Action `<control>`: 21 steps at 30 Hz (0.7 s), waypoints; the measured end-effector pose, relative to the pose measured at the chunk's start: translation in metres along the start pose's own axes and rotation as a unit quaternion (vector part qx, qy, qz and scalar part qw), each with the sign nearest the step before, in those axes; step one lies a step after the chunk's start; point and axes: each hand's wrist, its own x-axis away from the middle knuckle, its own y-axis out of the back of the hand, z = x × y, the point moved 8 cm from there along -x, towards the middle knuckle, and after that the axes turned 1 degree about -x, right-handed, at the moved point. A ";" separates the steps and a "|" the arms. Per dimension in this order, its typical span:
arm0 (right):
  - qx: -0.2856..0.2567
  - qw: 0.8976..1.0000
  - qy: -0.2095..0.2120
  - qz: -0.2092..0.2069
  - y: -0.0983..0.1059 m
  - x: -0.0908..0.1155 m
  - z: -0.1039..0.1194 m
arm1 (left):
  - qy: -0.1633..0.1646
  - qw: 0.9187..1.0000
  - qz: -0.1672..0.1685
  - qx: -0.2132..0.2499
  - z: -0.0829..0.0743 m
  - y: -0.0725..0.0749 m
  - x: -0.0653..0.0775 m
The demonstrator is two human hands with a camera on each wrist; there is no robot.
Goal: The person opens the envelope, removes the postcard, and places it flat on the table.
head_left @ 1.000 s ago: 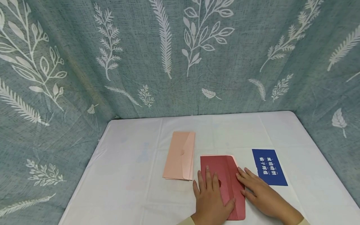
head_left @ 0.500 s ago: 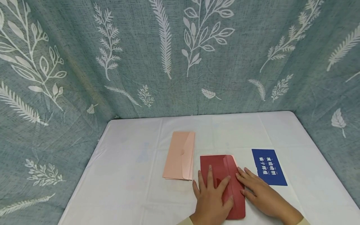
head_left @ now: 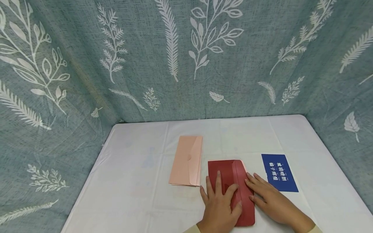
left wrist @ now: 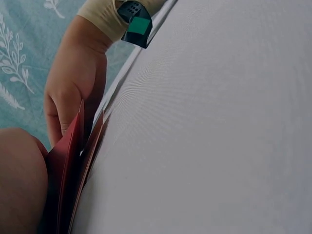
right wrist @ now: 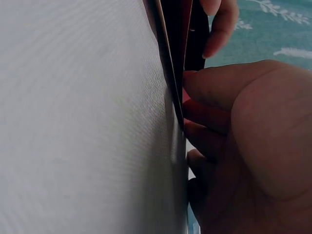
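A red envelope [head_left: 247, 210] lies flat on the white-covered table, its flap running down its right side. Along its top and right edge a strip of pink paper [head_left: 244, 165] peeks out from below. My left hand [head_left: 217, 207] rests on the envelope with fingers spread, the bent index finger and thumb near the flap; it partly covers a darker red mark. My right hand [head_left: 271, 200] touches the right edge with its fingertips, fingers extended. In the left wrist view the red envelope [left wrist: 66, 158] shows edge-on, standing slightly apart from a layer beneath.
A pink envelope [head_left: 184, 161] lies up and left of the red one, seemingly on another sheet of the same colour. Right of my right hand is a blue card [head_left: 279, 173] with white characters. A green leaf-patterned curtain [head_left: 180, 97] hangs behind the table.
My left index finger has bent and drawn right toward the flap, away from the other fingers. The red envelope has shifted very slightly upward. The right hand looks unmoved.
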 end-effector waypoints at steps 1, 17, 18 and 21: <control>0.000 1.000 0.001 -0.001 0.000 0.000 0.000 | 0.000 1.000 0.000 0.000 0.000 0.000 0.000; 0.007 0.995 0.040 -0.094 0.033 -0.008 0.026 | 0.005 1.000 -0.003 -0.002 0.001 -0.003 0.001; 0.008 0.994 0.045 -0.104 0.036 -0.009 0.029 | 0.006 1.000 -0.001 -0.002 0.002 -0.004 0.001; 0.017 0.991 0.063 -0.117 0.039 -0.011 0.038 | 0.014 1.000 0.009 -0.001 0.003 -0.005 0.000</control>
